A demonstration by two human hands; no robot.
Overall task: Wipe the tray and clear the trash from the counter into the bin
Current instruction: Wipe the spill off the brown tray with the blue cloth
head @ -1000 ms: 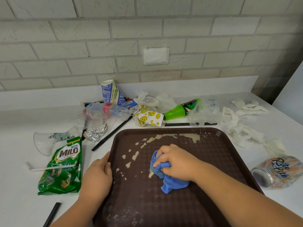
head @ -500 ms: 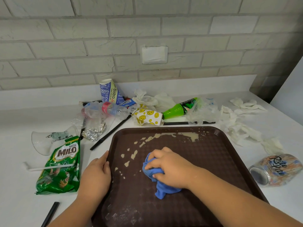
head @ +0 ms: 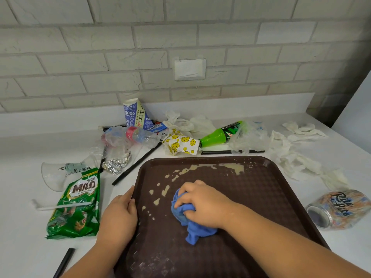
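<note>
A dark brown tray (head: 261, 193) lies on the white counter in front of me, with beige spill (head: 230, 167) along its far edge and drips on its left half. My right hand (head: 202, 203) is closed on a bunched blue cloth (head: 186, 219) and presses it on the tray's left middle. My left hand (head: 118, 215) grips the tray's left rim. Trash lies behind and beside the tray: a green Milo packet (head: 78, 203), a green bottle (head: 218, 134), a smiley-print wrapper (head: 181, 145), a crushed can (head: 339, 209).
Crumpled white tissues (head: 297, 159) spread at the right. A paper cup (head: 136, 114), clear plastic bottle (head: 140, 135), foil ball (head: 116, 165), clear plastic cup (head: 58, 175) and black straws (head: 136, 165) lie at the back left. A brick wall stands behind. No bin in view.
My right hand has slid the blue cloth leftward across the tray towards the drips. My left hand has stayed on the tray's rim.
</note>
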